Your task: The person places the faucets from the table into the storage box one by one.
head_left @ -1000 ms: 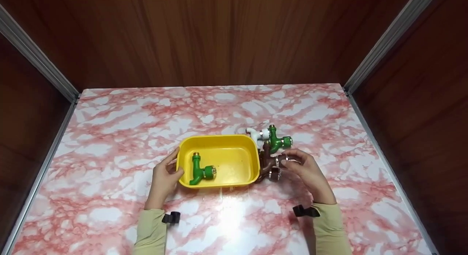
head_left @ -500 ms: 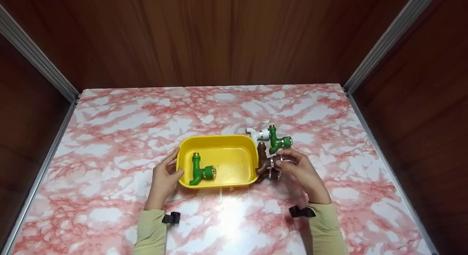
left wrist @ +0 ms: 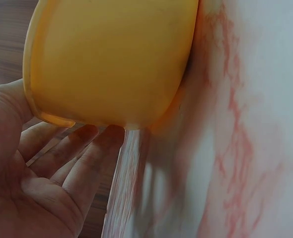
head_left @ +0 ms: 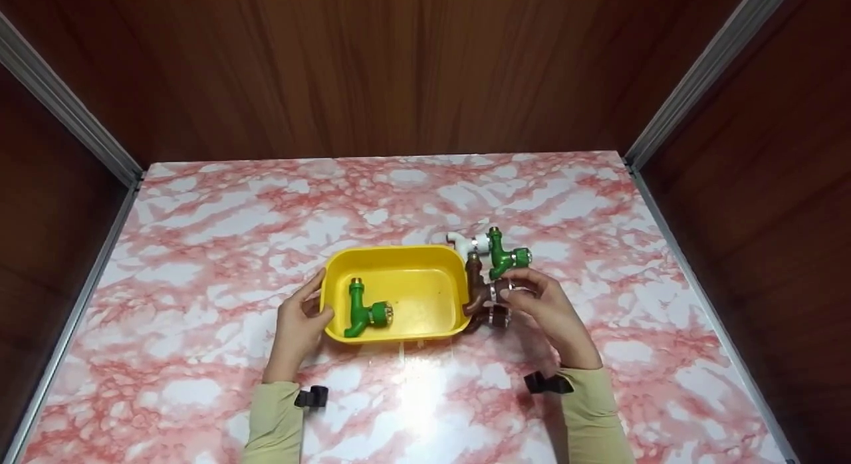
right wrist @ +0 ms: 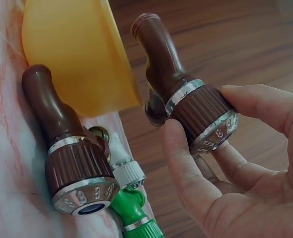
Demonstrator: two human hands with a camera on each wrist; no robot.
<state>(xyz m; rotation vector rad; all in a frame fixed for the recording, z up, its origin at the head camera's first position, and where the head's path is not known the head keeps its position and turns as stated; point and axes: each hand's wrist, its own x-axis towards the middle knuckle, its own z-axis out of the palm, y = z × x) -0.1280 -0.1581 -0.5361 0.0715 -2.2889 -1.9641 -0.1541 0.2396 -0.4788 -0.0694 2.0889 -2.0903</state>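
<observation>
My left hand [head_left: 302,321] holds a yellow plastic tub [head_left: 419,251] by its left end, thumb at the rim and fingers along the outer wall. Inside, toward that end, lies a green tap [head_left: 359,311]. The fingers and thumb of my right hand [head_left: 548,308] pinch the ribbed knob of a brown tap [right wrist: 159,54]. In the right wrist view this tap is raised off the table, its spout angled upward; from the head it overlaps the tub's right rim. Below it, a second brown tap [right wrist: 52,109] lies on the table beside the tub.
Behind the brown taps, a white tap [head_left: 462,241] and another green tap [head_left: 503,258] lie near the tub's back right corner. The marbled red-and-white table [head_left: 252,205] is bounded by wood-grain panels [head_left: 372,72] at the back and sides.
My right hand has moved a little left with the brown tap, bringing it up to the tub's right rim. My left hand and the tub have stayed in place.
</observation>
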